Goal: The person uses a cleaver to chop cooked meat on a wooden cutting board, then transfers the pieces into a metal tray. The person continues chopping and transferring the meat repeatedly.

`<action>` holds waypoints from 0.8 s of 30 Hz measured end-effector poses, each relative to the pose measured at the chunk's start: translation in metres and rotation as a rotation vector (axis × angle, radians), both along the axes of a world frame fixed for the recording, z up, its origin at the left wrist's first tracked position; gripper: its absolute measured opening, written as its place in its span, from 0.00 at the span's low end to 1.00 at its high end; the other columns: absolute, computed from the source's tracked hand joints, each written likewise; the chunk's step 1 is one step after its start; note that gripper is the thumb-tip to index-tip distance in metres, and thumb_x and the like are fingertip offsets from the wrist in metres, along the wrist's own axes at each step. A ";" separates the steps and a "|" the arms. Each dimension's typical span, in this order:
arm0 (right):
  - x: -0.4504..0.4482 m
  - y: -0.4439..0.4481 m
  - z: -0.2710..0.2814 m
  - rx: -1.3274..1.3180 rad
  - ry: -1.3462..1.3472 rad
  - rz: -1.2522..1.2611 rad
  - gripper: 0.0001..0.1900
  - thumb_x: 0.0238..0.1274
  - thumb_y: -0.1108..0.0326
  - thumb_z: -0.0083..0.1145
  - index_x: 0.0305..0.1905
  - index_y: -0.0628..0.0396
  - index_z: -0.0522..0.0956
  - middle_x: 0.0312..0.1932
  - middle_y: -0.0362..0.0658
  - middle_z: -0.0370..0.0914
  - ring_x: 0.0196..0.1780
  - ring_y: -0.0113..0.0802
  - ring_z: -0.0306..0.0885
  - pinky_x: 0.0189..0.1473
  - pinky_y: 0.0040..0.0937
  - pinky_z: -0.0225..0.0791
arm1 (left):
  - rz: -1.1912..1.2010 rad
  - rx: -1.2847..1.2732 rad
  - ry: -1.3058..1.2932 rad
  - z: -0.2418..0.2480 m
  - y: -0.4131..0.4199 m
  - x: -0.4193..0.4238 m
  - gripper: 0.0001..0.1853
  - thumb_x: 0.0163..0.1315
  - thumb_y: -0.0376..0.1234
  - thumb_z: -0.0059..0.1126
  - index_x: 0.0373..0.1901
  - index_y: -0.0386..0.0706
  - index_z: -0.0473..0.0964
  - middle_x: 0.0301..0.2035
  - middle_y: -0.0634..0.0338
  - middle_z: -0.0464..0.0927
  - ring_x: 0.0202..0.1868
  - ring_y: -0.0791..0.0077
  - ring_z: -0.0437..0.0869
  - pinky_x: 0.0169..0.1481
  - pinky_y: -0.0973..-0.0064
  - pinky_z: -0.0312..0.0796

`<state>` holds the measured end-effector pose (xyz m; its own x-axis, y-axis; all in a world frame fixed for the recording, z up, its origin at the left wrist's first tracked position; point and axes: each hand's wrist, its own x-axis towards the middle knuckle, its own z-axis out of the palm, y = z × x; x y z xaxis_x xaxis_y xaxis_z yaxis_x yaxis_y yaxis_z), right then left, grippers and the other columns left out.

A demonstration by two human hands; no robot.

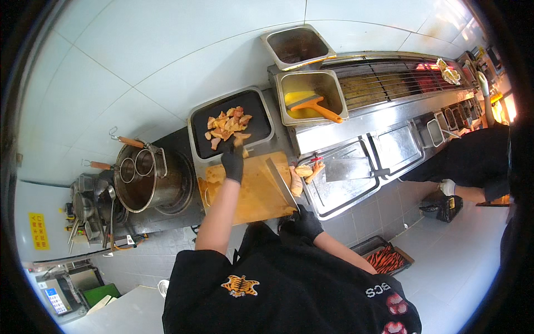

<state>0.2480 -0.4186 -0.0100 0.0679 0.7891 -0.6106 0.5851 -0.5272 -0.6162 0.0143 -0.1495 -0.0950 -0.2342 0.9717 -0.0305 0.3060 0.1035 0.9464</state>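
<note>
My left hand (232, 166), in a black glove, is over the near edge of a black-lined metal tray (260, 135). Blurred raw meat (238, 142), apparently chicken, is at its fingertips. Cut chicken pieces (227, 123) lie heaped in that tray. My right hand (306, 224), also gloved in black, grips a large knife (281, 178) by its handle. The knife's wide blade points away from me over the right side of a yellowish cutting board (246, 192), whose surface looks wet. Larger uncut chicken pieces (297, 183) lie just right of the board.
A metal pot (137, 192) with strainers stands left. Beyond the board's right, a metal container (342, 100) holds yellow liquid and an orange-handled scraper (319, 109), beside a grill (375, 81). A cleaver (348, 169) rests on a metal lid. Another person (467, 158) stands far right.
</note>
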 end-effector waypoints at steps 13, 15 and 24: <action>-0.002 0.006 0.031 0.066 -0.053 0.040 0.18 0.70 0.61 0.48 0.61 0.51 0.70 0.48 0.63 0.77 0.49 0.65 0.78 0.49 0.60 0.71 | -0.580 0.059 1.366 0.069 0.094 0.034 0.61 0.51 0.62 0.67 0.76 0.34 0.48 0.73 0.45 0.54 0.74 0.47 0.56 0.77 0.62 0.52; -0.005 0.005 0.018 0.072 -0.077 0.144 0.18 0.71 0.59 0.48 0.60 0.51 0.72 0.48 0.60 0.79 0.50 0.61 0.79 0.50 0.58 0.69 | -0.346 0.248 0.940 0.008 0.102 -0.009 0.43 0.60 0.52 0.66 0.69 0.34 0.62 0.64 0.41 0.69 0.66 0.48 0.69 0.70 0.59 0.63; -0.011 -0.008 -0.028 0.376 -0.234 0.279 0.16 0.70 0.59 0.48 0.59 0.49 0.72 0.36 0.54 0.83 0.41 0.56 0.83 0.39 0.55 0.74 | -1.221 0.270 0.607 0.077 -0.081 0.168 0.16 0.57 0.31 0.63 0.47 0.40 0.78 0.42 0.44 0.81 0.45 0.45 0.82 0.50 0.54 0.75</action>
